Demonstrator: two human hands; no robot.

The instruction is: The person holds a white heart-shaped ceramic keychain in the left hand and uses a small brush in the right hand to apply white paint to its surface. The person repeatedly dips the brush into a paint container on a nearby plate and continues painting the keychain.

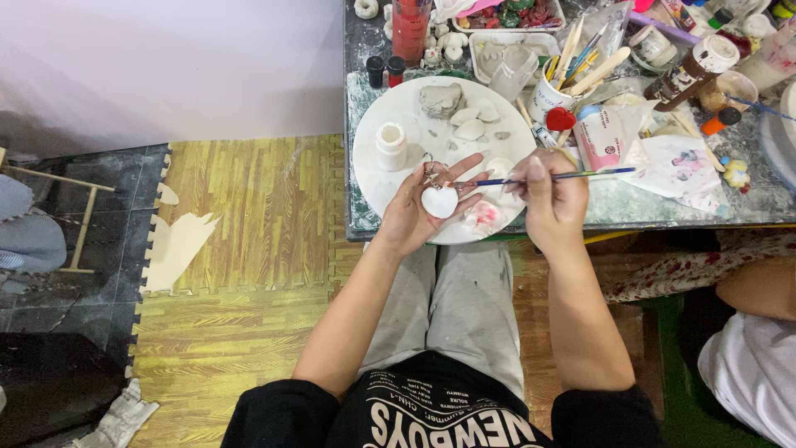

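My left hand (414, 211) lies palm up over the near edge of a round white board (398, 99), cradling a small white heart-shaped piece (439, 202) with a metal ring at its top. My right hand (551, 199) pinches a thin blue-handled paintbrush (572, 175), held level, its tip reaching left to just above the heart piece. On the board sit a small white jar (390, 145), a grey clay lump (441, 99) and pale shell-like clay pieces (470, 129).
The marbled table (705, 207) holds a red paint jar (410, 29), a cup of brushes and tools (568, 66), a brown paint bottle (692, 70), trays of small figures and a painted paper. Another person's arm (759, 286) is at right. Yellow foam floor mats (249, 249) lie left.
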